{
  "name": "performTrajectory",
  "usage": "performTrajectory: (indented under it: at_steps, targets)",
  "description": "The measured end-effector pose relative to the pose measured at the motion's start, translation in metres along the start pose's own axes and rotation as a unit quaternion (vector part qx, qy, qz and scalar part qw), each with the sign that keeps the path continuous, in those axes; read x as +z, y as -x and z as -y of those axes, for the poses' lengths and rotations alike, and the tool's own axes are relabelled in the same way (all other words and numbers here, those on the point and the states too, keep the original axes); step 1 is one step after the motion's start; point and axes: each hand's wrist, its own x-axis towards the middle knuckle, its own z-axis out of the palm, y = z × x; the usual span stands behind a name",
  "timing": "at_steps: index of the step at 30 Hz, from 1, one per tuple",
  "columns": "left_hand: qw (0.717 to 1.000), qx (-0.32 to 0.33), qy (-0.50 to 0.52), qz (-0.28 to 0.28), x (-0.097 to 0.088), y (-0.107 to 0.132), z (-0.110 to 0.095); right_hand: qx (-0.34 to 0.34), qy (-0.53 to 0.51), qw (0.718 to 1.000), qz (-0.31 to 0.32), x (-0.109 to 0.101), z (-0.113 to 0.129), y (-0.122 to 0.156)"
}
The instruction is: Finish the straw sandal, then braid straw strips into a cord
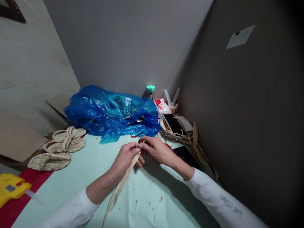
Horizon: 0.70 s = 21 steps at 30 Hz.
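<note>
My left hand (127,158) is closed in a pinch on a long pale strip of dried plant fibre (122,183). The strip trails down past my wrist to the bottom of the view. Meeting it fingertip to fingertip, my right hand (156,149) has its fingers bent together; whatever lies between them is hidden. A bit of something red (168,146) shows behind the right hand. Both hands are just above the pale green table cover (99,164).
Woven straw slippers (64,145) lie at the left, near a yellow glue gun (11,188) on red cloth. Behind are a blue plastic bag (104,109), a green-lidded jar (150,91) and a basket (171,136) holding a phone. A black flat object (186,156) lies right.
</note>
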Motion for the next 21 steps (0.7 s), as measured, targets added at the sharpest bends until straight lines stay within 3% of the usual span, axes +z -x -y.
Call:
performTrajectory:
  at_steps: [5,11,14,16,18,21]
  targets:
    - [1.0,-0.006,0.028,-0.003,-0.007,-0.008,-0.003,-0.026,-0.002,1.0,0.017,0.0,-0.005,-0.025]
    - [0.998,-0.006,0.068,-0.007,-0.025,-0.019,-0.01,0.012,-0.205,0.976,0.071,0.002,-0.015,-0.053]
    - [0.996,-0.001,0.077,-0.045,-0.035,-0.025,-0.013,0.014,-0.221,0.969,0.108,0.002,-0.02,-0.069]
    - [0.991,0.011,0.08,-0.106,-0.04,-0.027,-0.013,-0.023,-0.123,0.987,0.105,0.002,-0.024,-0.079]
    - [0.982,0.028,0.083,-0.167,-0.043,-0.03,-0.014,-0.072,0.062,0.991,0.092,0.005,-0.028,-0.084]
    - [0.974,0.044,0.085,-0.207,-0.045,-0.031,-0.014,-0.116,0.326,0.935,0.079,0.015,-0.033,-0.086]
